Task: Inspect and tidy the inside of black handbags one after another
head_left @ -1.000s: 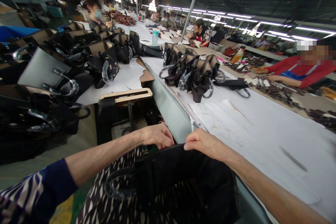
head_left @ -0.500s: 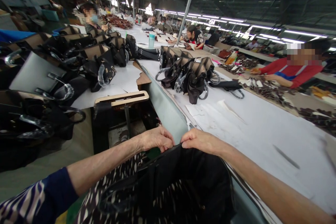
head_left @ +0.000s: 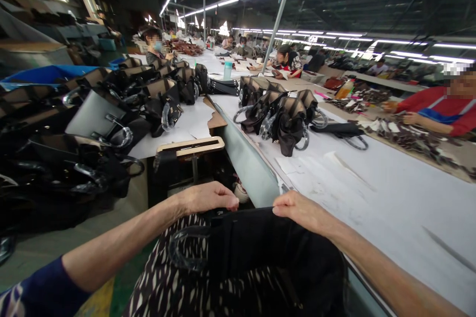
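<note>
A black handbag (head_left: 275,242) lies across my lap over patterned cloth, its top edge facing away from me. My left hand (head_left: 211,197) pinches that edge near its left part, fingers curled down. Farther right along the same edge, my right hand (head_left: 297,208) grips the fabric between thumb and fingers. A stretch of straight edge spans the gap between both hands. The bag's plastic-wrapped handle (head_left: 188,247) hangs at its left side, below my left hand. The lower part of the bag is dark and hard to make out.
Several black bags (head_left: 292,121) stand on the white-topped table (head_left: 334,168); more bags (head_left: 100,158) crowd the left side. A padded slotted stand (head_left: 189,146) rises just ahead of my left hand. A co-worker in red (head_left: 435,106) sits at the right among dark scraps.
My hands have moved apart along the bag's edge, the left going left and the right going right. The edge between them now looks straighter. The camera view has shifted left and up.
</note>
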The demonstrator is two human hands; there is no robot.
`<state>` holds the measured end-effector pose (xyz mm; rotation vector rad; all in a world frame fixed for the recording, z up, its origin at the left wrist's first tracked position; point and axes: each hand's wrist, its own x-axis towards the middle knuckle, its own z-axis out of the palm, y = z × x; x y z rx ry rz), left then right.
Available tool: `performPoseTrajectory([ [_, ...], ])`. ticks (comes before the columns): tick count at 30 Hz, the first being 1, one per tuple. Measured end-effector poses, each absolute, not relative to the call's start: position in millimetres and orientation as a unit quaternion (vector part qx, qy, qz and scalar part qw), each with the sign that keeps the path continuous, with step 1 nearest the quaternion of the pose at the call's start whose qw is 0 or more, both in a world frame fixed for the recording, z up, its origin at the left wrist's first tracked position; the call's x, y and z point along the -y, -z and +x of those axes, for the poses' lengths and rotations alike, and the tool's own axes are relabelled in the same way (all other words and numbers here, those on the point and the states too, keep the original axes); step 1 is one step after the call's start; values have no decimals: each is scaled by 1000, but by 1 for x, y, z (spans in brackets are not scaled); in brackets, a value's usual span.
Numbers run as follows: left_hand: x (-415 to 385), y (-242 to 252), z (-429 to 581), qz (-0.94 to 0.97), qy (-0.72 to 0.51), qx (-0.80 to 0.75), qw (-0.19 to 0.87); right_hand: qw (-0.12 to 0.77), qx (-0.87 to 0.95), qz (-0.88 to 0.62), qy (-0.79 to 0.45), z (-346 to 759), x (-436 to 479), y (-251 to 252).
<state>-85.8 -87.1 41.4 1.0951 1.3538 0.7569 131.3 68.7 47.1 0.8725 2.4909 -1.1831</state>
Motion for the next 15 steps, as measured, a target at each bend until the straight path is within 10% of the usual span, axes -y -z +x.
performPoseTrajectory([
  [15, 82, -14, -71, 223, -389, -498, 742, 113, -825, 290, 473, 146, -63, -53],
])
